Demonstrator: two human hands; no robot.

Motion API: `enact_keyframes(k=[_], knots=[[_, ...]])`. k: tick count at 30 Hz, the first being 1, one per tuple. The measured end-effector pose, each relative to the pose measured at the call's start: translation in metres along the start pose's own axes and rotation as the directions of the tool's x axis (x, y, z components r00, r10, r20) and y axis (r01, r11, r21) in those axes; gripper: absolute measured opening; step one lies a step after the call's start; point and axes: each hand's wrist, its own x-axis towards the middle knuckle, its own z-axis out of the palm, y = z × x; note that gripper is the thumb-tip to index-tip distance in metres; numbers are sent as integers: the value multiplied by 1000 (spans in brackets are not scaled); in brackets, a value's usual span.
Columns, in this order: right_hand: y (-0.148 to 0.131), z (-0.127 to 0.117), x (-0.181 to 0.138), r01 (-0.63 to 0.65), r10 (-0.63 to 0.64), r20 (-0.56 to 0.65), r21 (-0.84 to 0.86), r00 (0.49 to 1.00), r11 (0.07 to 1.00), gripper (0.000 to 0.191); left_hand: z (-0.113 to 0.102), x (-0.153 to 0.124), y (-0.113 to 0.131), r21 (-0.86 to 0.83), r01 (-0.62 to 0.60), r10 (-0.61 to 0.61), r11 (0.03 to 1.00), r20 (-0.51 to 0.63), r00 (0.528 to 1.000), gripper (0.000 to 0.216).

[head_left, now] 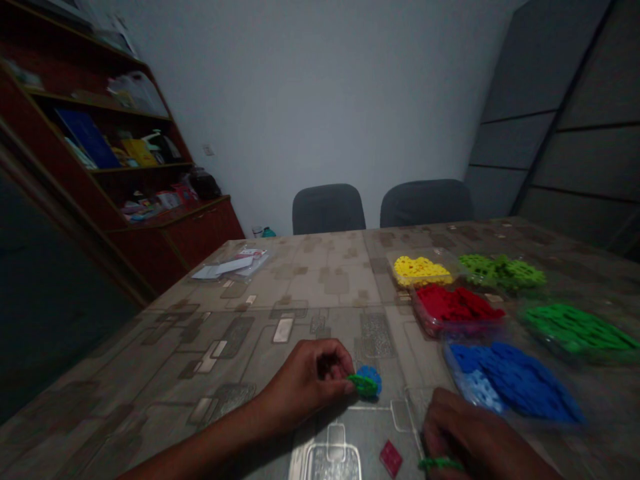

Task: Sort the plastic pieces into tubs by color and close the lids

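My left hand (323, 377) pinches a green plastic disc piece (364, 385) between thumb and fingers. A blue disc piece (371, 377) is right behind the green one; whether the two are joined I cannot tell. Low at the right, my right hand (455, 427) is closed on another green plastic piece (440, 463), mostly hidden by the fingers. Between the hands, a dark red diamond shape (391, 459) lies on the table. Just beyond my right hand stands a clear tray of blue pieces (520, 383).
More clear trays hold red pieces (457, 307), yellow pieces (420, 270), light green pieces (503, 272) and green pieces (580, 328). Papers in plastic (235, 265) lie at the far left of the patterned table (200, 320). Two chairs (329, 208) stand behind it.
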Motion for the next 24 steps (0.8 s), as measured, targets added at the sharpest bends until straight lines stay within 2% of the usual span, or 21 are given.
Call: enact_keyframes(k=[3,7,12,15,16,17,19,21,22,23,24], knots=[[-3,2,1,137,-118,-114,178,986,974,12,12,2,8,-108,51,-52,993,-11,999,15],[-9,8,1,187,-106,-289,271,951,944,10,32,7,21,-247,116,-109,962,42,993,18],[-11,-2,0,63,22,-388,204,922,977,13,52,14,36,-322,171,-127,931,155,980,22],[-5,-35,-2,-4,90,-429,199,899,980,16,46,16,39,-234,70,-40,970,133,990,17],[0,-50,-3,-28,123,-471,203,873,979,26,41,17,38,-147,-1,16,989,102,995,13],[7,-68,-5,-83,182,-551,200,814,976,38,34,18,35,-31,-80,83,996,76,994,10],[30,-104,-10,-256,281,-668,139,689,957,53,18,20,26,228,-213,204,950,61,977,10],[66,-136,-16,-431,336,-754,78,564,899,65,4,21,13,372,-243,223,896,96,970,13],[86,-148,-20,-520,349,-782,37,517,853,68,-3,21,6,391,-239,215,889,103,971,14],[108,-158,-24,-586,337,-802,-20,493,810,69,-7,21,1,403,-237,208,884,116,971,16],[128,-164,-27,-613,313,-795,-91,519,784,66,-11,20,-3,412,-244,204,878,139,969,19]])
